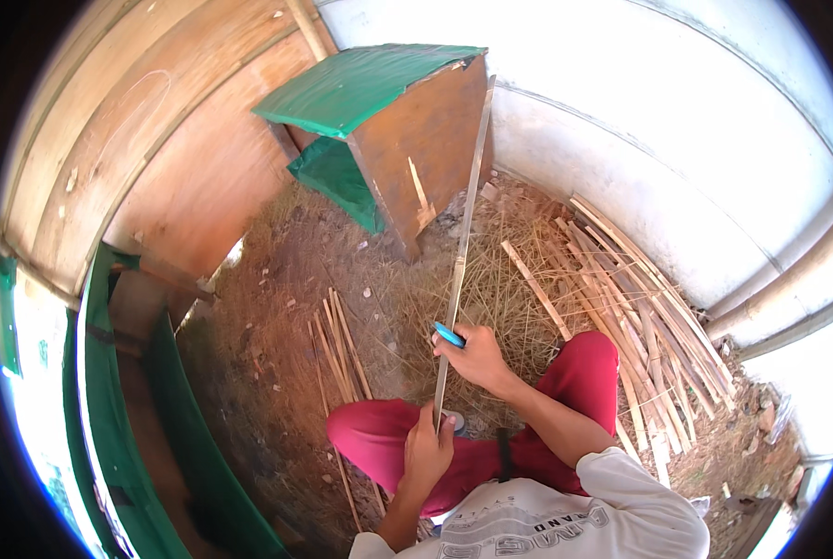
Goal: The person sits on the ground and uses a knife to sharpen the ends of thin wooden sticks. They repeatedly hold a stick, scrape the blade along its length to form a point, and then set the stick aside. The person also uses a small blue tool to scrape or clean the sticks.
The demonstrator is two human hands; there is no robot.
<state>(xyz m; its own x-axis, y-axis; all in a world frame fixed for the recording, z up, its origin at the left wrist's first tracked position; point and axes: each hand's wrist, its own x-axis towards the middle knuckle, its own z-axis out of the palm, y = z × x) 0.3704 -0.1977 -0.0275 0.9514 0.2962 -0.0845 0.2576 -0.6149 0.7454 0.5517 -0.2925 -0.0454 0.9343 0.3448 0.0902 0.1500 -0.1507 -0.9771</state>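
Note:
A long, thin bamboo strip [466, 219] stands slanted in front of me, its far end reaching up beside the brown cabinet. My left hand [427, 454] is closed around its near end, over my lap. Higher up the strip, my right hand [479, 359] is closed on a small blue tool [449, 335], which lies across the strip. Its working end is hidden, so I cannot tell its exact kind. I sit with my legs bent, and the strip runs up between my knees.
A brown wooden cabinet [426, 149] with a green cover [370, 84] stands ahead. Many bamboo strips [640, 307] lie piled at right, with several more [342, 345] left of my knees. Straw and shavings [509, 279] litter the dirt floor. Green-covered benches [128, 419] line the left.

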